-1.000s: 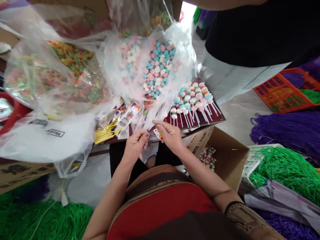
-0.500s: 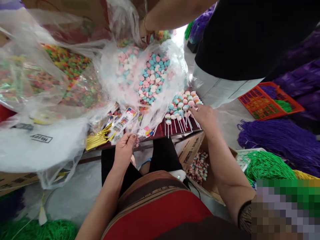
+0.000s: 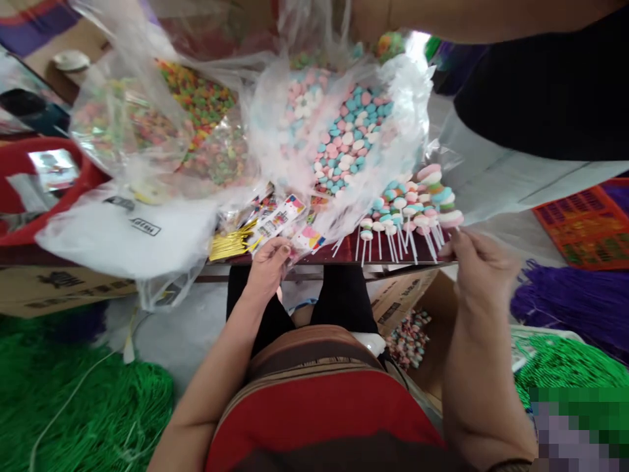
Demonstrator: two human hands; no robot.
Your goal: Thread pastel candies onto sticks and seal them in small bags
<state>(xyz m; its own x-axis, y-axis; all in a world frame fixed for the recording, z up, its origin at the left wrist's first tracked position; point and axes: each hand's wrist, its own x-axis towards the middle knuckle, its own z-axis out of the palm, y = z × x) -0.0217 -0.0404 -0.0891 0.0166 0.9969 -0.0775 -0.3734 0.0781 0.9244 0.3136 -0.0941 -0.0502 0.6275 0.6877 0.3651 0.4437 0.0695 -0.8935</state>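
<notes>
While the left hand (image 3: pixel 269 262) pinches a clear packet (image 3: pixel 310 240), the right hand (image 3: pixel 484 269) holds a candy stick (image 3: pixel 439 196)

Where the table (image 3: pixel 348 249) ends on the right, the candy stick stands upright, its pink, white, green and blue pieces threaded one above another. The right grip is closed at its lower end, thumb and fingertips together; other candy sticks (image 3: pixel 400 213) lie just left of it, their white stems pointing near. The left grip is pinched on the near end of the clear packet, by the table's near edge, and colourful print shows through the plastic.

Of the writing, "Happy" can be read, boxed in black, on a white plastic bag (image 3: pixel 98 229) at the left; the dark mark beside it is too blurred. Printed packets (image 3: pixel 280 219) near the gold ties (image 3: pixel 230 242) carry lettering too small to make out. Dark characters on the left cardboard box (image 3: pixel 19 282) and on the carton (image 3: pixel 439 298) below right cannot be read. Farther off, bags of loose sweets (image 3: pixel 344 147) show no legible label.
</notes>
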